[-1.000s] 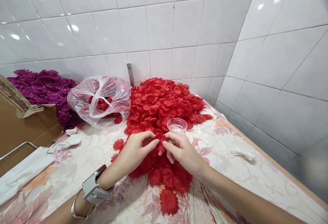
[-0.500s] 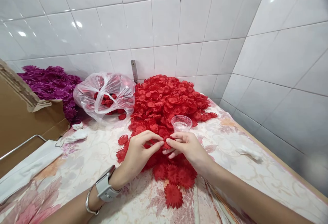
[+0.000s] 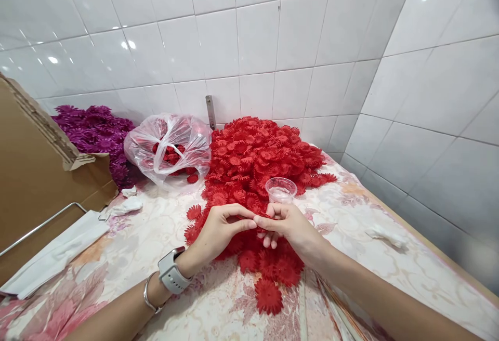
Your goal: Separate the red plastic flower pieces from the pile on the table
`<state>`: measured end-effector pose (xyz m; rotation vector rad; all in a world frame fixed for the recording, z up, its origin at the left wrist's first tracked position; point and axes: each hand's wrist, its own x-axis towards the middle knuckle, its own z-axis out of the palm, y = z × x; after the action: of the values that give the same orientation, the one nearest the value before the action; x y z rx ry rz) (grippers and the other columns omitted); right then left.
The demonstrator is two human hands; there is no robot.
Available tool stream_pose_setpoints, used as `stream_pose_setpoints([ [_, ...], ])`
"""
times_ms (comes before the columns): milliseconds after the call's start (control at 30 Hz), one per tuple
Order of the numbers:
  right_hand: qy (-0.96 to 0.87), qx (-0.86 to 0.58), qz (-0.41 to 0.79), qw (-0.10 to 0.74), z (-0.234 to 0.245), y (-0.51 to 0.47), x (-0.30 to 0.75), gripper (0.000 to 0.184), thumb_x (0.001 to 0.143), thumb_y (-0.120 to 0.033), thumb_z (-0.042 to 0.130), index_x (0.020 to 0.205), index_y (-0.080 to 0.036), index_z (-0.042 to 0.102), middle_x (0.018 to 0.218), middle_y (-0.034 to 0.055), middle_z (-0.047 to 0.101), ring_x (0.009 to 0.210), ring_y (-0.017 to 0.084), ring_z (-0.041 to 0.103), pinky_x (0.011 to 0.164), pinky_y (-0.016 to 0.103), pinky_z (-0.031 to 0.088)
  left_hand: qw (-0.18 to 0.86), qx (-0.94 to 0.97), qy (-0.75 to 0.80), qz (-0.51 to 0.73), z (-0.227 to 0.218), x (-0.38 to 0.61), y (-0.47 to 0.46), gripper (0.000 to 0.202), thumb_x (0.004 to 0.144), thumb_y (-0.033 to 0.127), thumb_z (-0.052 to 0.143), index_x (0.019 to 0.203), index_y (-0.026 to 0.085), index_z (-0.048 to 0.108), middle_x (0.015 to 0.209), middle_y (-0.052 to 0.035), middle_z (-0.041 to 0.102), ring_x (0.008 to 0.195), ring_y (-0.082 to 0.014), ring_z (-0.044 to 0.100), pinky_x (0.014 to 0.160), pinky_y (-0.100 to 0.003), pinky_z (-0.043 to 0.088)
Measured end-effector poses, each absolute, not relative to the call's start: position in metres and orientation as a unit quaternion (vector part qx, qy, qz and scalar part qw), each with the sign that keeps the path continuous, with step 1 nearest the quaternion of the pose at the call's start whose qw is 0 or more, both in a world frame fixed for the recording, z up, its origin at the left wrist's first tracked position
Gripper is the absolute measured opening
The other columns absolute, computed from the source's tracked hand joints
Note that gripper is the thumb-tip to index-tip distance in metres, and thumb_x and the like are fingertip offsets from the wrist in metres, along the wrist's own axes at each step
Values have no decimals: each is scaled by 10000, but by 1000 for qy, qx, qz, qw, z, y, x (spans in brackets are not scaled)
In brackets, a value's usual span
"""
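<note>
A big heap of red fabric flower petals (image 3: pixel 257 159) lies on a floral tablecloth (image 3: pixel 370 268) against the tiled wall. A clear plastic cup (image 3: pixel 280 190) stands at the heap's near edge. My left hand (image 3: pixel 222 229) and my right hand (image 3: pixel 288 226) meet fingertip to fingertip just in front of the cup, above the nearer red petals (image 3: pixel 273 268). Both pinch together, with a bit of red petal showing between and under the fingers. A white watch and a bangle are on my left wrist.
A clear plastic bag (image 3: pixel 169 148) with more red petals sits left of the heap. Purple petals (image 3: pixel 95 133) are piled further left. A cardboard box (image 3: pixel 35 174) stands at the left edge, white paper (image 3: pixel 58 252) in front of it. Crumpled tissues (image 3: pixel 384 235) lie right.
My hands have drawn closer, the fingertips now pressed together in a tighter pinch on the red petal. The view has shifted slightly to the left.
</note>
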<state>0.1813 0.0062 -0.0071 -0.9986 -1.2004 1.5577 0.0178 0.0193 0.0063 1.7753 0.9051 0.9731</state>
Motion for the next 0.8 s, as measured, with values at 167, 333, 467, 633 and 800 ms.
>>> stream_pose_setpoints([
  [167, -476, -369, 670, 433, -10, 5, 182, 413, 622, -402, 737, 566, -166, 402, 487, -14, 616, 365, 57, 520, 360, 146, 350, 483, 695, 363, 390, 8, 20, 17, 96, 701, 235, 655, 659, 148, 660, 652, 2, 632, 637, -122, 550, 636, -228, 415],
  [333, -445, -355, 693, 443, -7, 6, 181, 327, 638, -407, 726, 658, -125, 562, 605, 33, 660, 513, 85, 605, 502, 176, 461, 585, 595, 372, 406, 2, 24, 19, 181, 667, 306, 673, 667, 146, 588, 624, 10, 594, 611, -119, 531, 613, -235, 404],
  [467, -413, -359, 699, 461, -5, 3, 177, 286, 617, -362, 745, 655, -122, 595, 610, 34, 655, 574, 110, 630, 605, 216, 506, 624, 533, 388, 420, -6, 26, 20, 246, 623, 334, 703, 638, 140, 551, 586, 22, 553, 561, -93, 488, 562, -213, 370],
  [633, -401, -357, 687, 489, -5, -1, 173, 295, 610, -367, 745, 654, -148, 553, 609, 21, 649, 600, 146, 651, 678, 290, 526, 668, 475, 380, 429, -8, 26, 18, 250, 554, 263, 731, 590, 134, 520, 559, 41, 503, 533, -69, 473, 552, -195, 372],
  [800, -396, -336, 686, 509, -4, 1, 175, 329, 613, -377, 744, 643, -173, 488, 601, 1, 623, 669, 170, 660, 731, 331, 522, 686, 431, 368, 457, -6, 25, 19, 229, 550, 172, 710, 622, 157, 493, 599, 38, 519, 583, -90, 540, 622, -218, 442],
])
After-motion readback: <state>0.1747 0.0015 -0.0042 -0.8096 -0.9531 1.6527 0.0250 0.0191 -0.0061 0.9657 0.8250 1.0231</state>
